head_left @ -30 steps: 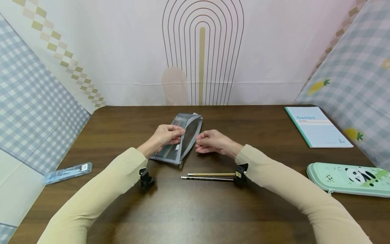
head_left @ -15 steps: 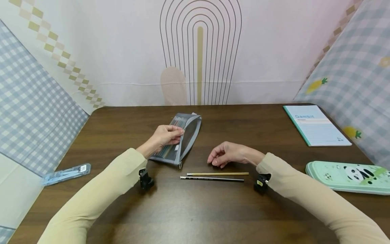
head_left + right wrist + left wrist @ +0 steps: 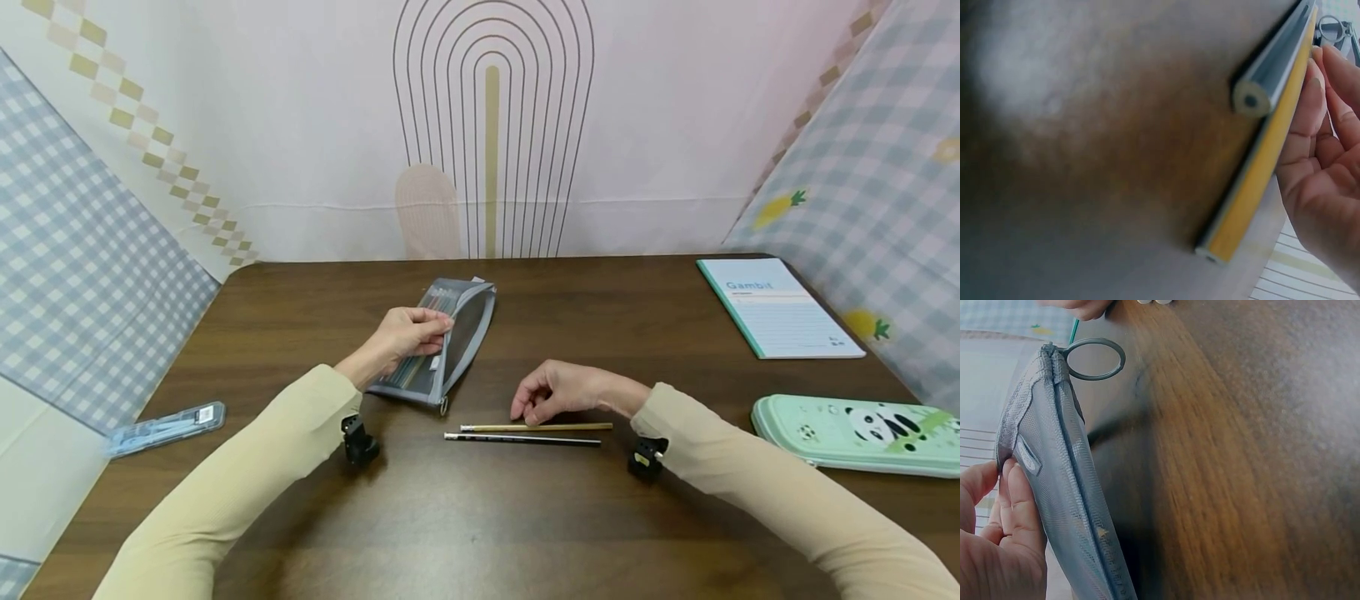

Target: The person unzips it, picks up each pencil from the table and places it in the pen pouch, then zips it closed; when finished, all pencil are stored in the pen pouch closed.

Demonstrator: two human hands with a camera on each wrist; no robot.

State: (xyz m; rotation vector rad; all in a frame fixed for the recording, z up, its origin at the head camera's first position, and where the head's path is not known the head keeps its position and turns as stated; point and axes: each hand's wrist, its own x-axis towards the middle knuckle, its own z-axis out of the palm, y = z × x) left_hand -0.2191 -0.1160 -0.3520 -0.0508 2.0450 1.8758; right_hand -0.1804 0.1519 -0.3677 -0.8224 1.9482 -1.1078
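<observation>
My left hand pinches one edge of a grey mesh pencil pouch, whose zipped mouth gapes toward the right. Coloured stick-like contents show through its mesh. In the left wrist view, thumb and fingers hold the edge of the pouch, and a ring hangs from the zip. A yellow pencil and a black pencil lie side by side on the table, eraser ends to the left. Bent fingers of my right hand come down right at the yellow pencil; the right wrist view has them alongside it, not around it.
A mint pencil case with a panda print lies at the right. Behind it is a Gambit notebook. At the far left lies a clear blue pack. Fabric curtains border the brown table at the back and sides.
My right hand has left the pouch's mouth, moved right and toward me, and lowered to the yellow pencil. My left hand still holds the pouch in the same place.
</observation>
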